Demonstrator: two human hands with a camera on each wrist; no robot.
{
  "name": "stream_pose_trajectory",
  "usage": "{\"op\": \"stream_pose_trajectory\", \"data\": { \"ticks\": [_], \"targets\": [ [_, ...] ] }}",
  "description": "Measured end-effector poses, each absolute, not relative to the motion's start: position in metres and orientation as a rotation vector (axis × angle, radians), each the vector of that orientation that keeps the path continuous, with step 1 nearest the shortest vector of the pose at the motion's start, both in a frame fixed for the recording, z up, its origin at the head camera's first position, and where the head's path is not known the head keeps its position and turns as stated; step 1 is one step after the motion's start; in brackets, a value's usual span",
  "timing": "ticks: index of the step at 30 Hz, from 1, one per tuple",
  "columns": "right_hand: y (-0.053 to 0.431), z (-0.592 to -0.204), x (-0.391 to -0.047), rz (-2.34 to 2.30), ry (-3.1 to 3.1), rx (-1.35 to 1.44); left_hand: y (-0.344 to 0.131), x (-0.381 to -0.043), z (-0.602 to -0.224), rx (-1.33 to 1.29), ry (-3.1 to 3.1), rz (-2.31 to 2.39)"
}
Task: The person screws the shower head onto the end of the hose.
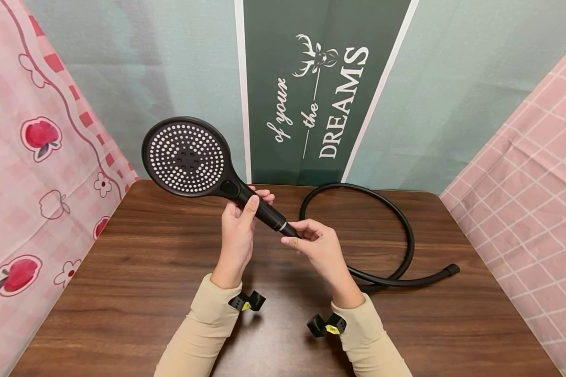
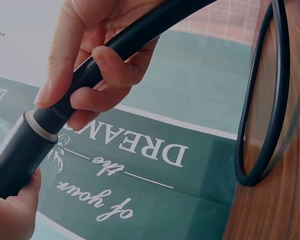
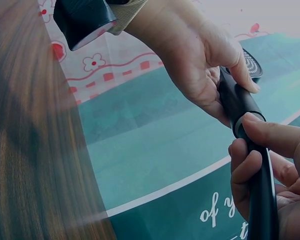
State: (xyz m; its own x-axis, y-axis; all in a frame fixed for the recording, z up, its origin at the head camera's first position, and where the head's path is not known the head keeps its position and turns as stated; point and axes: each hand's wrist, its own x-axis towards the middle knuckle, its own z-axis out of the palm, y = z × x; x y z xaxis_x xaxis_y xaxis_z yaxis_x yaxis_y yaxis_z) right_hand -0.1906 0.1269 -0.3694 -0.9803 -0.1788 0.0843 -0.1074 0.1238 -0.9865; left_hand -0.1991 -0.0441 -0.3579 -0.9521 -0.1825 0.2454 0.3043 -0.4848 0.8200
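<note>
A black handheld shower head (image 1: 187, 157) with white nozzles is held above the table, its round face toward the head camera. My left hand (image 1: 239, 225) grips its handle (image 1: 269, 214), thumb on top. At the handle's lower end my right hand (image 1: 318, 243) pinches the end fitting of a black shower hose (image 2: 90, 72) between thumb and fingers. A pale ring (image 2: 40, 126) shows where fitting and handle meet; how far they are joined I cannot tell. From the right hand the hose (image 1: 407, 230) loops over the table to a free end (image 1: 451, 269).
The brown wooden table (image 1: 122, 293) lies under both hands. Behind it hangs a green cloth (image 1: 283, 157) with white lettering. Pink patterned cloth (image 1: 75, 157) stands at the left and pink checked cloth (image 1: 523, 183) at the right. Each wrist carries a small black camera (image 1: 247, 301).
</note>
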Motion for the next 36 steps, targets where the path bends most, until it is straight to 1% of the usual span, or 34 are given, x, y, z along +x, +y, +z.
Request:
{"op": "stream_pose_trajectory", "data": {
  "ticks": [36],
  "targets": [
    [0.1272,-0.3686,-0.1911,-1.98,2.316,-0.261,-0.044,-0.1997,-0.3588,-0.19,-1.411,-2.482]
  ]
}}
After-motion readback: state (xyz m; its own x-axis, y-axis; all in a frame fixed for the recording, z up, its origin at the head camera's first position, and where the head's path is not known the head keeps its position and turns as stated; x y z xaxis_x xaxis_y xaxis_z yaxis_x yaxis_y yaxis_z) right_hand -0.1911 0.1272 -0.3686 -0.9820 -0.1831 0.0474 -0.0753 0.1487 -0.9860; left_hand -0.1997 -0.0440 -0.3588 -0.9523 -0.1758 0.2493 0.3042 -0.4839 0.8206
